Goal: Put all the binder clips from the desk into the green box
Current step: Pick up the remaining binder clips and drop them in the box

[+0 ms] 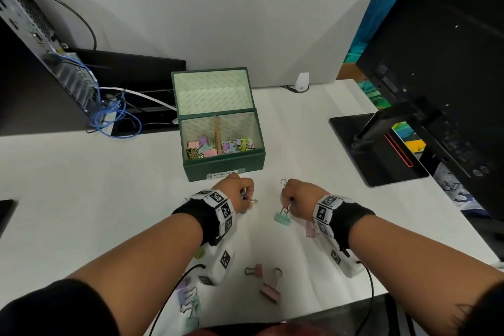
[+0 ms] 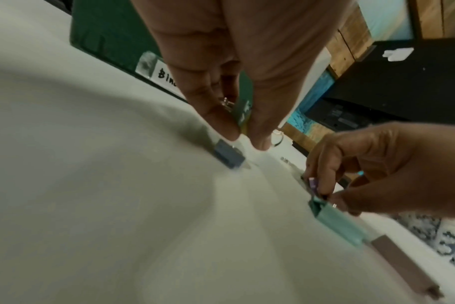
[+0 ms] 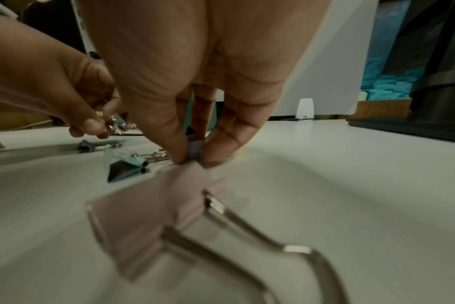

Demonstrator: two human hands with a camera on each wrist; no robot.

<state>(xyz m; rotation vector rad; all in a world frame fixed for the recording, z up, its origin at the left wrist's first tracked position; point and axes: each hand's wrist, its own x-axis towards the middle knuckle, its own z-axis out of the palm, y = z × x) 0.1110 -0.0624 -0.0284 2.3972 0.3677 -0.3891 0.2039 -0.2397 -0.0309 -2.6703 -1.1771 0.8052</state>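
The open green box (image 1: pixel 226 168) stands mid-desk with several pastel binder clips (image 1: pixel 218 146) inside. Just in front of it, my left hand (image 1: pixel 245 199) pinches a few small clips (image 2: pixel 243 115) above a blue clip (image 2: pixel 229 156) lying on the desk. Beside it my right hand (image 1: pixel 289 203) pinches a small purple clip (image 3: pixel 195 150), its fingertips at the wire handles of a mint clip (image 1: pixel 282 218) on the desk. A pink clip (image 3: pixel 156 216) lies under my right wrist. More clips lie nearer me: two pink (image 1: pixel 268 290), an olive one (image 1: pixel 199 252), and purple and teal ones (image 1: pixel 186 299).
A monitor on a black stand (image 1: pixel 379 150) fills the right side. A computer case with blue cables (image 1: pixel 114 114) and a black tray sit at the left. A white divider panel (image 1: pixel 204 27) runs behind the box. The desk's front edge is close to me.
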